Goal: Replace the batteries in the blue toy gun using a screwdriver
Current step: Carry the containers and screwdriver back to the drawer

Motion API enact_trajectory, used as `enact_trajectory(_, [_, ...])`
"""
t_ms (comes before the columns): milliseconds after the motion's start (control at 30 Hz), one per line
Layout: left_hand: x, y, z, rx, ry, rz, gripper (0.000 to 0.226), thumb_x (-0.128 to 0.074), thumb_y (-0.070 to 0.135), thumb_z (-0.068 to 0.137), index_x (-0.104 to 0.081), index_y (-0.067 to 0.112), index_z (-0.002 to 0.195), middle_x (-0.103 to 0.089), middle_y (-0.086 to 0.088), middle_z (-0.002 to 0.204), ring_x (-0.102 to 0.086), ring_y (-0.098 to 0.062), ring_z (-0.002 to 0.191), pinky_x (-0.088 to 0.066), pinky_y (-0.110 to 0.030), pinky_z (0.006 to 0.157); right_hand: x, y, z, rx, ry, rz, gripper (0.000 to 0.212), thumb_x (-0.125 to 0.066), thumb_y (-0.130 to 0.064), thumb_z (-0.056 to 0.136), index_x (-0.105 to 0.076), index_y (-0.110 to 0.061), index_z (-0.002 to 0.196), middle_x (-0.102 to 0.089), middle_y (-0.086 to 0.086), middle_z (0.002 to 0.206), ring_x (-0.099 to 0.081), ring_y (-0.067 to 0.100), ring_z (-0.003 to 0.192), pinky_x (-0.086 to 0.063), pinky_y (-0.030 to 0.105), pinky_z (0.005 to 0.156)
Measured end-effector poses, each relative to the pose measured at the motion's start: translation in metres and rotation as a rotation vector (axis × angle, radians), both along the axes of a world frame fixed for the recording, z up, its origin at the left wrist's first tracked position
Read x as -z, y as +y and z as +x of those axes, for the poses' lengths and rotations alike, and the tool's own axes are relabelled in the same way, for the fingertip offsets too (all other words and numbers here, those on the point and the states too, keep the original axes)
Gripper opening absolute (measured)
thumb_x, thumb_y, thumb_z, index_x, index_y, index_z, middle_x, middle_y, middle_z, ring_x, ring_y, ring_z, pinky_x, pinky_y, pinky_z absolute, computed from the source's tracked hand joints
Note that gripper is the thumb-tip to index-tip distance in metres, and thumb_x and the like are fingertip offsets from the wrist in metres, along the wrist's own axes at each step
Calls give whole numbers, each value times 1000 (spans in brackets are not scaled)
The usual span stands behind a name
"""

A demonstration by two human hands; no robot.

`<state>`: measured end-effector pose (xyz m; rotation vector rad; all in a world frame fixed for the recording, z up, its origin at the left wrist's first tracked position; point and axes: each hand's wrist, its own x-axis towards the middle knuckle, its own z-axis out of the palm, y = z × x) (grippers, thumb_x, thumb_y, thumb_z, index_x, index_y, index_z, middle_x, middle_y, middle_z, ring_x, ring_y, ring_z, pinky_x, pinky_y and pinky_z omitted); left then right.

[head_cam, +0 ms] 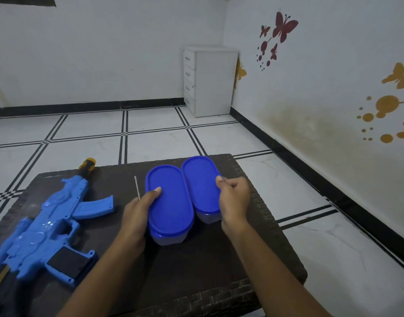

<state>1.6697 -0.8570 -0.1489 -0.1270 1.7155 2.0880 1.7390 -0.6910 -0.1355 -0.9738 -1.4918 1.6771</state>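
The blue toy gun lies on its side at the left of the dark woven table, its orange muzzle pointing away. Two oval containers with blue lids stand side by side in the middle. My left hand grips the left container, thumb on the lid. My right hand holds the right container at its right edge, thumb on the lid. A thin metal rod, perhaps the screwdriver shaft, lies just left of my left hand; its handle is hidden. No batteries show.
The table stands on a white tiled floor with black lines. A white drawer cabinet stands in the far corner. The wall on the right carries butterfly stickers.
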Motion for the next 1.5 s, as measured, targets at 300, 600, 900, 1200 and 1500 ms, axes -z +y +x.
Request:
enact_trajectory(300, [-52,18,-99,123,61,22,25,-69,31,83,-68,10,98,-75,-7,92,-72,-26,84,-57,-41,75,-26,-4,-56,79,53,7,14,-67,-24,92,-58,-13,92,-61,-4,91,-58,6,81,-47,24,68])
enact_trajectory(600, [-146,-3,-144,76,-18,-21,16,-63,26,89,-67,11,88,-75,-7,89,-72,-21,77,-57,-31,62,-102,-17,-108,-10,-9,-180,14,-69,-19,91,-61,-8,96,-67,4,94,-67,22,92,-56,40,80])
enact_trajectory(900, [-363,-31,-140,2,-159,-98,29,-67,33,84,-65,8,98,-74,-10,99,-71,-29,91,-57,-44,80,-327,-31,-114,-107,-106,-222,10,-66,-19,92,-59,-14,88,-65,4,94,-65,26,95,-54,39,77])
enact_trajectory(1200, [-504,-121,-175,-74,-111,-2,34,-68,33,83,-62,8,105,-70,-13,107,-67,-33,98,-53,-48,83,-481,-119,-157,-168,-28,-204,10,-66,-20,92,-60,-13,93,-66,3,95,-66,27,98,-56,45,81])
enact_trajectory(1500, [-521,-299,-258,-44,-136,13,31,-69,32,82,-62,8,102,-71,-12,103,-68,-33,96,-54,-49,81,-507,-300,-244,-144,-69,-150,16,-67,-22,91,-59,-10,96,-65,6,98,-66,24,95,-57,41,79])
